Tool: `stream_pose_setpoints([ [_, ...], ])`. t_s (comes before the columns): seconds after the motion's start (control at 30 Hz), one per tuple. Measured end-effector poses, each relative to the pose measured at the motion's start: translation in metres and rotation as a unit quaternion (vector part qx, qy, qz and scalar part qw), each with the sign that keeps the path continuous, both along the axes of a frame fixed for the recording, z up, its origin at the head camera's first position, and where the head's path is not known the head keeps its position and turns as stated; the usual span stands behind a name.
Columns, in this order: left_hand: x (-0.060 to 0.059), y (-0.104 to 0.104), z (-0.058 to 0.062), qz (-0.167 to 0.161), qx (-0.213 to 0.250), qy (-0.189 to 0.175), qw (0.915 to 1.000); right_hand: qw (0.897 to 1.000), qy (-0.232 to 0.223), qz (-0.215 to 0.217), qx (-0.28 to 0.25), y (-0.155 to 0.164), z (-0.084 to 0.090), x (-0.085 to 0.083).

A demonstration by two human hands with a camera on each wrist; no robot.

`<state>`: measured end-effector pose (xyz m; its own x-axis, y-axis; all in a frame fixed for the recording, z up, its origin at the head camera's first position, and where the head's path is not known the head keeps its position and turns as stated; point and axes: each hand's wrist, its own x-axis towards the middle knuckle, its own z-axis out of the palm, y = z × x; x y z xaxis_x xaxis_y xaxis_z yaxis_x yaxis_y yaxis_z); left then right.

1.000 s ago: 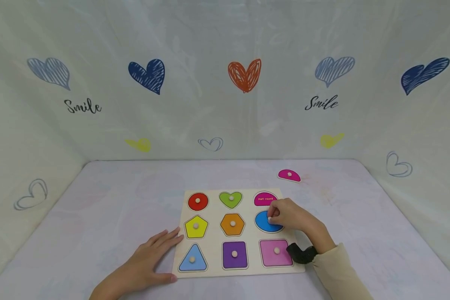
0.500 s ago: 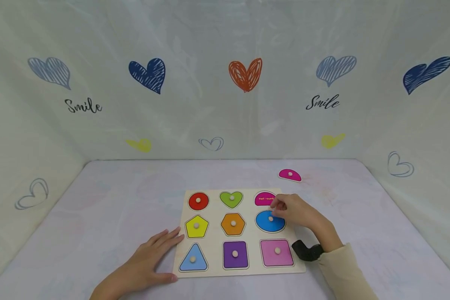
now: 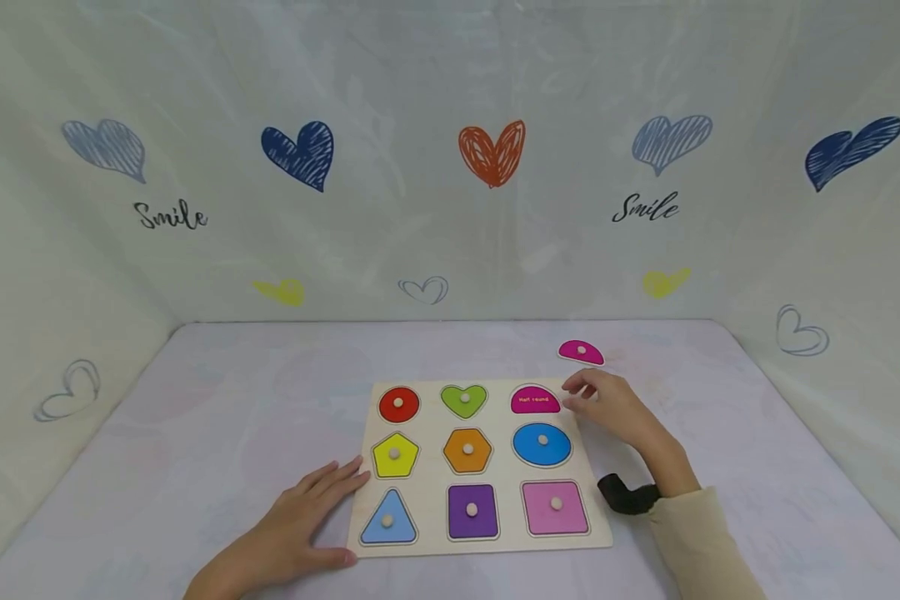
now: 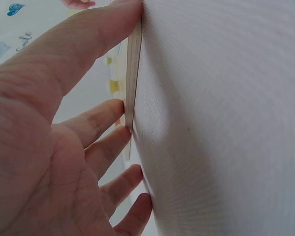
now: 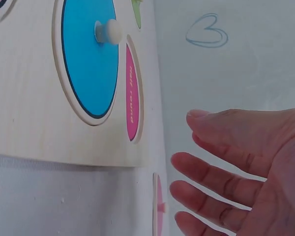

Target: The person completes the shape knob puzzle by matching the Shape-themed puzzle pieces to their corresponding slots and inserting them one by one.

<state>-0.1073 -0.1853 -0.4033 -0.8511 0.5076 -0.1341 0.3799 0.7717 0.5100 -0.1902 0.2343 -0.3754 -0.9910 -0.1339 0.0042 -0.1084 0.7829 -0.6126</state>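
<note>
Pale wooden puzzle board (image 3: 431, 467) holding red, green, yellow, orange, blue, purple and pink shapes. A magenta half-round piece (image 3: 581, 352) lies at its 1 o'clock. White backdrop (image 3: 420, 167) patterned with navy, orange, grey and yellow hearts.

A white table cover (image 3: 232, 417) is spread beneath the fingers of the left hand (image 3: 300, 525). Beyond the fingers of the right hand (image 3: 607, 408), a pale backdrop sheet (image 3: 420, 233) is hung, printed with an orange heart (image 3: 492, 152), a yellow heart (image 3: 664, 282) (small and faint) and the word Smile (image 3: 645, 207). A blue round piece (image 3: 542, 443) is seated just to the near side of those right fingers.
</note>
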Motion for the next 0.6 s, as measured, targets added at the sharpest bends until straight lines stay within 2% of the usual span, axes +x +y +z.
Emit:
stream_pose_setpoints([
  [0.3,-0.001,0.0,-0.001,0.0,-0.002,-0.001,1.0,0.998,0.04,-0.046,0.01,0.016,-0.005,-0.011],
  [0.4,-0.001,0.001,-0.001,0.007,-0.002,-0.015,0.9999,0.997,0.041,-0.057,0.013,0.02,-0.006,-0.019],
  [0.6,-0.001,0.001,-0.002,0.011,0.001,-0.022,0.9997,0.998,0.027,-0.063,0.012,0.026,-0.009,-0.041],
])
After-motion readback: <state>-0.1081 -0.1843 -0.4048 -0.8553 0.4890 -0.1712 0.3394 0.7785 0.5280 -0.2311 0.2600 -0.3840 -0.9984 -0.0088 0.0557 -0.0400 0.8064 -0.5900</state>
